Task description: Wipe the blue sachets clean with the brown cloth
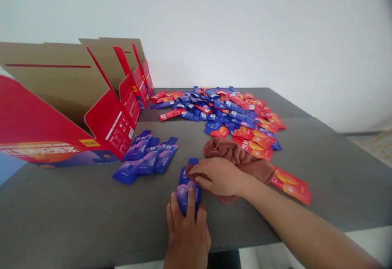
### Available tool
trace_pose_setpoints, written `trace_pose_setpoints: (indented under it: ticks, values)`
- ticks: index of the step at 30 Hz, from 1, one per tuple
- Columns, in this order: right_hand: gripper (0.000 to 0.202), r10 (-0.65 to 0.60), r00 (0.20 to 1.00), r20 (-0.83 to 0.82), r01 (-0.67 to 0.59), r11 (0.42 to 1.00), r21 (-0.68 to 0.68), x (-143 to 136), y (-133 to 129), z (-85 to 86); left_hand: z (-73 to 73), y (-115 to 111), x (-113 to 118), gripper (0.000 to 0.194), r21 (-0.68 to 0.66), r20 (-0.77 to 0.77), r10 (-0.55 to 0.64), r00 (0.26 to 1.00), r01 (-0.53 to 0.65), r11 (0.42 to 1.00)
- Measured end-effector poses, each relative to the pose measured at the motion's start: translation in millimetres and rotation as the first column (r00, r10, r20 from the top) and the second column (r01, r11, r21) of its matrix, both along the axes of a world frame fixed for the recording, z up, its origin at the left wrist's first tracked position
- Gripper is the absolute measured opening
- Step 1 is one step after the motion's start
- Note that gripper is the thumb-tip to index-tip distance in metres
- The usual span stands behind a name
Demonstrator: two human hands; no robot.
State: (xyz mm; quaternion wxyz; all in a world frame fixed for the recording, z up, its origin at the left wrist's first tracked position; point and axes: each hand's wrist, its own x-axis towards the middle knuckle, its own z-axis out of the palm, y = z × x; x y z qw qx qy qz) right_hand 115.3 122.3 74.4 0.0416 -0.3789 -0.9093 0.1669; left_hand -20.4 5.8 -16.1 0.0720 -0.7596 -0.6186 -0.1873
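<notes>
A blue pouch [183, 195] with purple fruit printed on it lies flat near the table's front edge. My left hand [188, 234] rests on its lower end, fingers stretched out and apart. Bunched under my right hand [219, 175] is a brown cloth [225, 148], and the fingers press a fold of it onto the pouch's upper part. Several similar blue pouches [150, 160] overlap to the left. An orange-red pouch [292, 185] lies right of the cloth, partly beneath it.
Open red cardboard boxes [113, 128] stand in a row along the left side of the grey table [76, 211]. A large heap of blue and red pouches [220, 107] spreads over the back middle and right. A white wall [214, 28] rises behind.
</notes>
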Motion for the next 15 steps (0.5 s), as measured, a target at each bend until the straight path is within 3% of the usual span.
trace_pose_setpoints:
  ticks: [6, 15]
  values:
    - [0.028, -0.074, 0.997, 0.011, 0.074, 0.997, 0.005, 0.7, 2.4, -1.5, 1.5, -0.4, 0.1, 0.028, 0.006, -0.005, -0.008, 1.0, 0.008, 1.0]
    - [0.026, 0.172, 0.985, -0.032, -0.172, 0.985, -0.024, 1.5, -3.2, 5.5, 2.0, -0.3, 0.1, 0.031, -0.007, 0.035, 0.001, 0.999, 0.0, 1.0]
